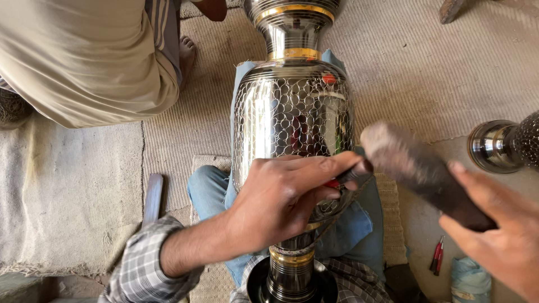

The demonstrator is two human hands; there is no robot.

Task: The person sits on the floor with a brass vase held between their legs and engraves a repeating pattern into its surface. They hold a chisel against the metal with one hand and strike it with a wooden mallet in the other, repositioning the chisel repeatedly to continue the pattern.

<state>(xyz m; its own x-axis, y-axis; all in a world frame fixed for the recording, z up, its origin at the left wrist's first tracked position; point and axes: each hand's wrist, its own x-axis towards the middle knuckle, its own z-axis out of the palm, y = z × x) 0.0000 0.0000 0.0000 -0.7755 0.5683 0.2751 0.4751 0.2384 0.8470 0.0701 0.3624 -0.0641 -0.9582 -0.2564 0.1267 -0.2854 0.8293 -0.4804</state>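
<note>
The left hand (pixel 281 199) rests on the belly of a large polished metal vase (pixel 292 112) lying across the lap, its fingers pinching a small dark punch with a red grip (pixel 349 177) against the scale-patterned surface. The right hand (pixel 499 235) grips a blurred, dark wooden mallet (pixel 418 171), raised just beside the punch's head. Judging by this, a chasing stroke is under way; a clean blow calls for a steady punch. Another vase (pixel 502 145) lies on the floor; a person in beige (pixel 84 56) sits nearby.

Left hand (pixel 281 205) presses a tool (pixel 351 175) on the vase (pixel 292 112); right hand (pixel 499 235) holds a mallet (pixel 418 171).
</note>
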